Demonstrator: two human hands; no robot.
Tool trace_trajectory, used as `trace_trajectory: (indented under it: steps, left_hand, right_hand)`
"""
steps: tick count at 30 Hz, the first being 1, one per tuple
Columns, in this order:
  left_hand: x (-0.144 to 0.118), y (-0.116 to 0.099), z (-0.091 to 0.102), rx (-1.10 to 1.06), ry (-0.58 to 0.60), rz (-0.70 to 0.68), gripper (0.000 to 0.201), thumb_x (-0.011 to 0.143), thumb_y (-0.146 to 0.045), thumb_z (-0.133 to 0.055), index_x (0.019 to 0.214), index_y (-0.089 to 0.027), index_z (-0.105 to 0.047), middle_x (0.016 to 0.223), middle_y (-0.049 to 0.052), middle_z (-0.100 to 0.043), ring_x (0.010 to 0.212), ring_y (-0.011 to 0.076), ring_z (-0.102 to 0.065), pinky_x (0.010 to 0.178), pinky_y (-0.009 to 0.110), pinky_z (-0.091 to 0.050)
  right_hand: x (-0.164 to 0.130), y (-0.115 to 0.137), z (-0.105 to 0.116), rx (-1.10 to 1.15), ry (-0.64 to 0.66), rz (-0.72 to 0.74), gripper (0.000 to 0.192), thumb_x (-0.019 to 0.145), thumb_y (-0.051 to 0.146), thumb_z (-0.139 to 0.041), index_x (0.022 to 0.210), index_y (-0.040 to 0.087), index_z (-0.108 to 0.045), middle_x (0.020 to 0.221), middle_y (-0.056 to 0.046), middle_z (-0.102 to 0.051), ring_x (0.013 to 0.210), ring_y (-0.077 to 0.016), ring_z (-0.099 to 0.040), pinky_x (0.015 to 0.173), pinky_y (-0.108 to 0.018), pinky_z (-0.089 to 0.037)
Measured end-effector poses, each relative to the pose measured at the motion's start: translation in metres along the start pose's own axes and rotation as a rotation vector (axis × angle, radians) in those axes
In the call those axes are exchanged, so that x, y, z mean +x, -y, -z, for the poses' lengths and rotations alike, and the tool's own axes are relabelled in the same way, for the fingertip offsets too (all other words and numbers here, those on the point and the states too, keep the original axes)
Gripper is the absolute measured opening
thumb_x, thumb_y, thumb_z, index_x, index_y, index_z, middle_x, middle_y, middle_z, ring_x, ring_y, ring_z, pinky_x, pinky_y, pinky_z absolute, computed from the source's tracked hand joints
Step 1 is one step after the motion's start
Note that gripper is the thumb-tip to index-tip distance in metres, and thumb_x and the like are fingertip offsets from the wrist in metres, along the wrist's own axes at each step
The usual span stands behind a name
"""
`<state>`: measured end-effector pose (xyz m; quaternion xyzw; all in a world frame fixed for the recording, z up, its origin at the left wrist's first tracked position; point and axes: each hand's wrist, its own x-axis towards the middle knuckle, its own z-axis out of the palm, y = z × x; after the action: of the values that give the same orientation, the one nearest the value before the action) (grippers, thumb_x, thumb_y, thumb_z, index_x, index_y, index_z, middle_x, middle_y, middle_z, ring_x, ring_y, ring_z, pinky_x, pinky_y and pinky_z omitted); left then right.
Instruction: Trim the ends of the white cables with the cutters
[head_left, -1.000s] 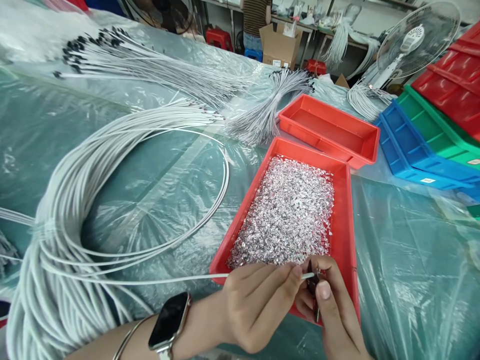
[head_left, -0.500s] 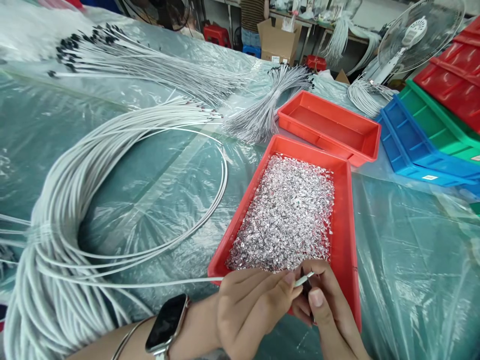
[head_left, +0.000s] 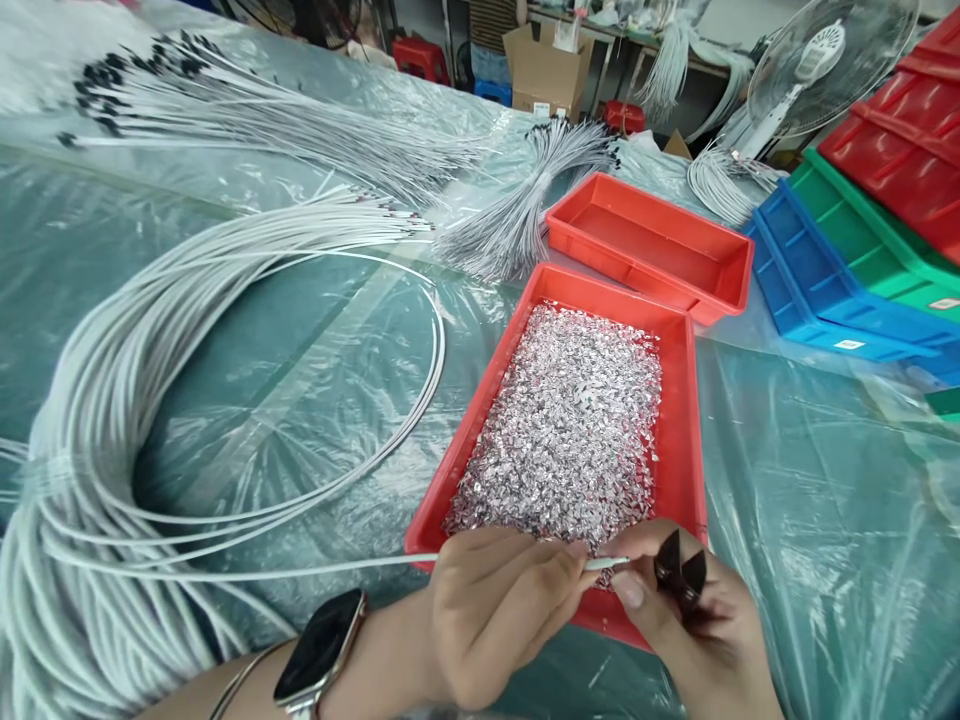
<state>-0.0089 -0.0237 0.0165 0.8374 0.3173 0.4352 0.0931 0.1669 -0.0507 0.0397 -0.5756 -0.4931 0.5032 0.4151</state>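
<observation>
My left hand (head_left: 499,610) pinches the end of a thin white cable (head_left: 300,572) that runs left to a big bundle of white cables (head_left: 97,420). A dark smartwatch (head_left: 319,645) sits on that wrist. My right hand (head_left: 690,625) holds small dark pliers (head_left: 679,578), their jaws pointing up and apart, just right of the cable tip. Both hands hover over the near edge of a red tray (head_left: 686,440) filled with small shiny metal pieces (head_left: 570,425).
An empty red tray (head_left: 649,250) lies behind the filled one. Blue (head_left: 810,290), green (head_left: 862,245) and red bins (head_left: 900,150) stack at the right. More cable bundles (head_left: 247,110) and a white fan (head_left: 817,70) stand at the back. Clear plastic sheet (head_left: 825,500) covers the table.
My right hand has drawn away to the right of the cable tip and turned, so the pliers' jaws now show pointing up. The view has shifted slightly.
</observation>
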Motion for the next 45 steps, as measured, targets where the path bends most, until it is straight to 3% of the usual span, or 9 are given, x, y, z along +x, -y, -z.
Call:
trace_trajectory:
  steps: [8, 13, 16, 20, 24, 28, 34, 41, 45]
  left_hand:
    - [0.006, 0.003, -0.002, -0.002, 0.008, -0.132, 0.013, 0.093, -0.002, -0.045, 0.097, -0.006, -0.057, 0.071, 0.009, -0.074, 0.059, 0.0164, -0.071, 0.045, 0.025, -0.055]
    - [0.004, 0.005, -0.001, 0.039, 0.052, -0.194, 0.011, 0.092, -0.002, -0.048, 0.097, -0.003, -0.057, 0.074, 0.013, -0.075, 0.062, 0.0177, -0.071, 0.044, 0.026, -0.054]
    - [0.002, 0.005, 0.001, 0.076, 0.078, -0.211, 0.012, 0.093, -0.003, -0.048, 0.098, -0.003, -0.058, 0.076, 0.013, -0.076, 0.065, 0.0174, -0.072, 0.045, 0.025, -0.056]
    - [0.001, 0.006, 0.002, 0.081, 0.094, -0.22, 0.015, 0.093, -0.003, -0.045, 0.097, -0.005, -0.06, 0.077, 0.012, -0.076, 0.069, 0.0176, -0.073, 0.047, 0.025, -0.059]
    - [0.003, 0.005, 0.002, 0.061, 0.121, -0.211, 0.021, 0.095, -0.004, -0.04, 0.098, -0.006, -0.06, 0.08, 0.012, -0.076, 0.072, 0.0182, -0.074, 0.049, 0.026, -0.059]
    - [0.008, 0.004, 0.0, 0.048, 0.045, -0.218, 0.018, 0.092, -0.001, -0.044, 0.09, -0.004, -0.061, 0.072, 0.011, -0.075, 0.064, 0.0169, -0.072, 0.045, 0.024, -0.056]
    - [0.009, 0.006, -0.007, -0.008, 0.006, -0.129, 0.014, 0.095, -0.003, -0.045, 0.091, -0.007, -0.057, 0.067, 0.007, -0.072, 0.055, 0.0138, -0.067, 0.043, 0.024, -0.049]
    - [0.008, 0.004, -0.008, -0.139, 0.074, 0.016, 0.014, 0.1, -0.012, -0.043, 0.091, -0.013, -0.054, 0.067, 0.001, -0.068, 0.052, 0.0117, -0.062, 0.045, 0.025, -0.044]
    - [0.005, 0.005, -0.006, -0.201, 0.142, 0.118, 0.011, 0.101, -0.022, -0.047, 0.096, -0.016, -0.054, 0.07, -0.001, -0.068, 0.056, 0.0117, -0.064, 0.051, 0.025, -0.045]
  right_hand:
    - [0.005, 0.003, 0.006, -0.077, -0.028, 0.022, 0.012, 0.079, 0.039, -0.073, 0.07, 0.031, -0.072, 0.05, 0.003, -0.044, 0.045, -0.0143, -0.035, 0.041, -0.027, -0.03]
    - [0.003, 0.0, 0.006, 0.017, -0.071, -0.039, 0.012, 0.074, 0.036, -0.077, 0.068, 0.029, -0.069, 0.056, 0.001, -0.056, 0.05, -0.0152, -0.046, 0.048, -0.029, -0.043]
    - [0.005, -0.004, 0.008, 0.075, -0.002, -0.098, 0.018, 0.074, 0.039, -0.077, 0.067, 0.027, -0.065, 0.058, 0.001, -0.059, 0.05, -0.0158, -0.049, 0.046, -0.029, -0.042]
    - [0.008, -0.008, 0.013, 0.135, 0.088, -0.163, 0.024, 0.075, 0.042, -0.076, 0.064, 0.026, -0.061, 0.051, 0.003, -0.05, 0.045, -0.0132, -0.038, 0.041, -0.027, -0.032]
    - [0.009, -0.012, 0.018, 0.212, 0.176, -0.208, 0.024, 0.076, 0.044, -0.075, 0.066, 0.026, -0.062, 0.054, 0.003, -0.05, 0.046, -0.0119, -0.034, 0.041, -0.026, -0.028]
    - [0.012, -0.016, 0.021, 0.132, 0.235, -0.09, 0.017, 0.082, 0.036, -0.071, 0.07, 0.024, -0.064, 0.057, 0.003, -0.054, 0.049, -0.0118, -0.041, 0.043, -0.024, -0.034]
    - [0.017, -0.01, 0.021, 0.039, 0.207, 0.081, 0.011, 0.084, 0.024, -0.067, 0.074, 0.025, -0.063, 0.065, 0.001, -0.066, 0.057, -0.013, -0.057, 0.051, -0.021, -0.048]
    - [0.012, -0.009, 0.012, 0.07, -0.011, -0.028, 0.021, 0.076, 0.027, -0.074, 0.064, 0.023, -0.058, 0.058, 0.003, -0.055, 0.054, -0.0115, -0.046, 0.048, -0.021, -0.039]
    - [0.013, -0.016, 0.012, 0.073, 0.064, -0.001, 0.018, 0.08, 0.025, -0.068, 0.066, 0.022, -0.057, 0.057, 0.005, -0.046, 0.052, -0.0111, -0.036, 0.043, -0.021, -0.031]
